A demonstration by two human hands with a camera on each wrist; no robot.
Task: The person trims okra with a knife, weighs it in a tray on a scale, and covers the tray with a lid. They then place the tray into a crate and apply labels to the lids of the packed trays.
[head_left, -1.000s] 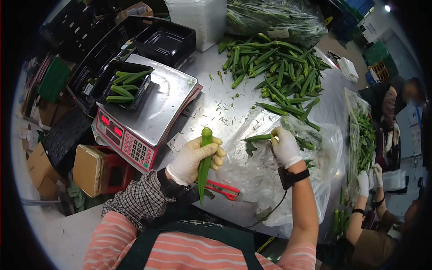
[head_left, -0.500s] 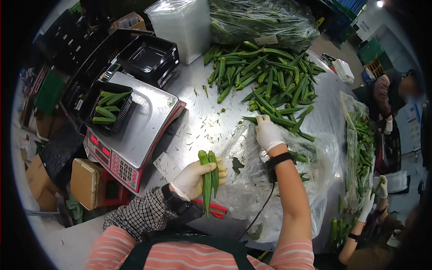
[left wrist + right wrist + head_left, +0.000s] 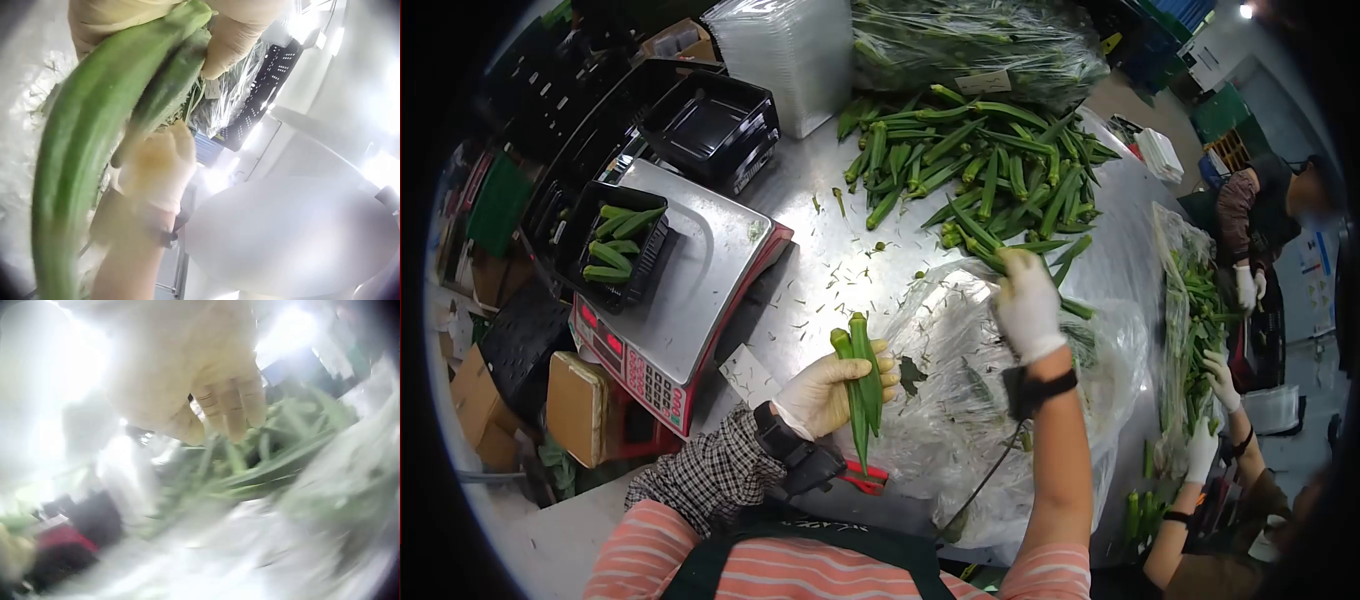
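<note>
Two okra pods (image 3: 861,385) stand stem-end up in my gloved left hand (image 3: 820,395), pinched between thumb and fingers. In the left wrist view the nearer okra pod (image 3: 81,144) is long and ridged, and a shorter one lies behind it. My gloved right hand (image 3: 1030,310) reaches to the near edge of a heap of loose okra (image 3: 1000,160), its fingertips right at the pods. Seen blurred in the right wrist view, its fingers (image 3: 234,412) extend downward toward the okra, thumb apart from them.
A scale (image 3: 690,270) at the left carries a black tray (image 3: 655,265) with several okra. Behind are an empty black tray (image 3: 710,125) and stacked clear containers (image 3: 785,60). Plastic film (image 3: 940,440) lies under my arms, beside a red tool (image 3: 868,480). Other people work at the right.
My left hand held one okra pod and now holds two. The right hand, which pinched a pod one second ago, has let it go and moved forward to the heap. The view has shifted right.
</note>
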